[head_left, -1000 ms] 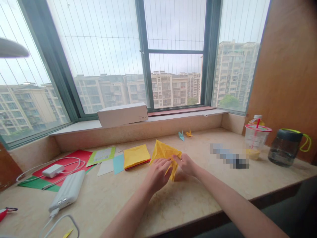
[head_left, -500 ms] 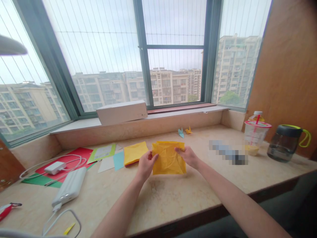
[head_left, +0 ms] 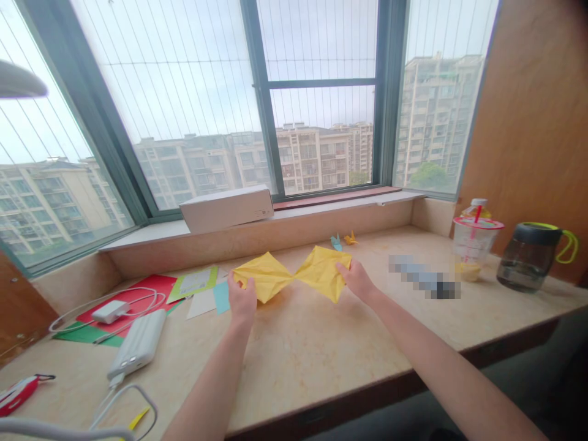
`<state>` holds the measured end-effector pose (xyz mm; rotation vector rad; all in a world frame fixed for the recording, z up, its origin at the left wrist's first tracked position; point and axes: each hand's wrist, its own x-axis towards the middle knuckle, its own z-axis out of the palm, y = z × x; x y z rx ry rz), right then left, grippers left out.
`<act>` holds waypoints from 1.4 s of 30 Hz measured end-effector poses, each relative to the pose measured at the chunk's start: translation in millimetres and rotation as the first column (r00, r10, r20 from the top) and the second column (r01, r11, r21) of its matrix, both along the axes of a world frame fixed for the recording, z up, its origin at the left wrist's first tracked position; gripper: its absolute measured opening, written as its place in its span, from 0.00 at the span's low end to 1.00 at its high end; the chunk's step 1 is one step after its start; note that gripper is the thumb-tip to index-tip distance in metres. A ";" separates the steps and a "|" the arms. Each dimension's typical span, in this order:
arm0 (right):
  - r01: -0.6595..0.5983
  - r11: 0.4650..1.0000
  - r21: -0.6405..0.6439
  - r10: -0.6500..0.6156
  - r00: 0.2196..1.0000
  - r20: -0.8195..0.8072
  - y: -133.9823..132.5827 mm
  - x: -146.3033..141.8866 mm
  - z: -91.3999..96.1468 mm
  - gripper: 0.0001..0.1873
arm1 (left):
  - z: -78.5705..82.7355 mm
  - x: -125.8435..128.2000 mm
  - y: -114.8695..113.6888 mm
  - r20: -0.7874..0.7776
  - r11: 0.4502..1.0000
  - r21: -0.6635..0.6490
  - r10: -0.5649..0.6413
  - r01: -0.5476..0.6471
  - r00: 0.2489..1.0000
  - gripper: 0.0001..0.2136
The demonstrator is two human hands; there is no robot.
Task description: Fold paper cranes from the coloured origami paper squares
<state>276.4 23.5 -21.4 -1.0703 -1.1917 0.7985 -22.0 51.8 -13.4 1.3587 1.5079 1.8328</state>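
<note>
Both my hands hold a yellow sheet of folded paper (head_left: 321, 272) above the tabletop. It is spread sideways into two creased, pointed halves that meet at a narrow middle, like a bow tie. My left hand (head_left: 242, 299) pinches the outer corner of the left half. At the right end, my right hand (head_left: 359, 280) grips the other half's edge between thumb and fingers. Behind the paper stand a small blue origami bird (head_left: 336, 242) and a yellow origami bird (head_left: 351, 238). The yellow paper pile on the table is hidden behind the left half.
At left lie red paper (head_left: 138, 297), a light-blue sheet (head_left: 222, 298), a white power bank (head_left: 138, 346) with cables and a charger (head_left: 111, 311). A lidded cup (head_left: 475, 242) and dark bottle (head_left: 528, 257) stand at right. A white box (head_left: 227, 209) rests on the sill.
My hands have moved apart, the left one going left. The yellow paper, a flat rectangle before, is now drawn out into two pointed halves.
</note>
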 end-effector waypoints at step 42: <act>-0.317 0.947 -0.057 0.315 0.948 -0.043 -10.4 -9.6 -1.6 0.23 | 6.6 -13.4 -7.9 -0.550 0.973 0.195 0.211 -0.121 0.808 0.14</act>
